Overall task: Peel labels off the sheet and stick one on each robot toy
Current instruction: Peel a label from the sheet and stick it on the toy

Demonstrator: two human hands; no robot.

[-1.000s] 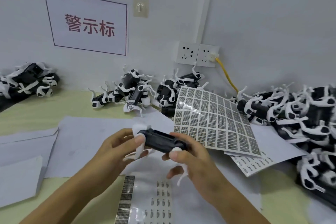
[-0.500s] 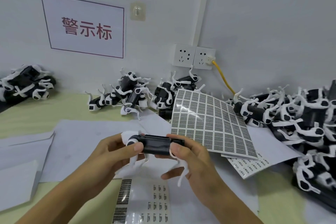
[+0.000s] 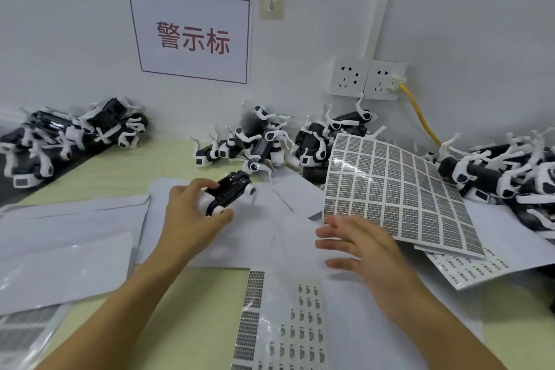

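My left hand (image 3: 192, 213) grips a black and white robot toy (image 3: 229, 197) above the white papers, near the middle pile of toys (image 3: 264, 144). My right hand (image 3: 363, 246) hovers open and empty, fingers spread, just below the lower left corner of the big label sheet (image 3: 390, 186), which leans up on the right. A partly used label sheet (image 3: 279, 324) lies flat at the front between my forearms.
More robot toys lie heaped at the far left (image 3: 69, 135) and far right (image 3: 510, 171). Loose white backing papers (image 3: 66, 249) cover the green table. A yellow cable (image 3: 420, 117) runs down from the wall sockets. Another sheet of small labels (image 3: 468, 270) pokes out under the big one.
My right hand let go of the toy and moved right toward the big label sheet. My left hand carried the toy up and away toward the middle pile. The view swung left.
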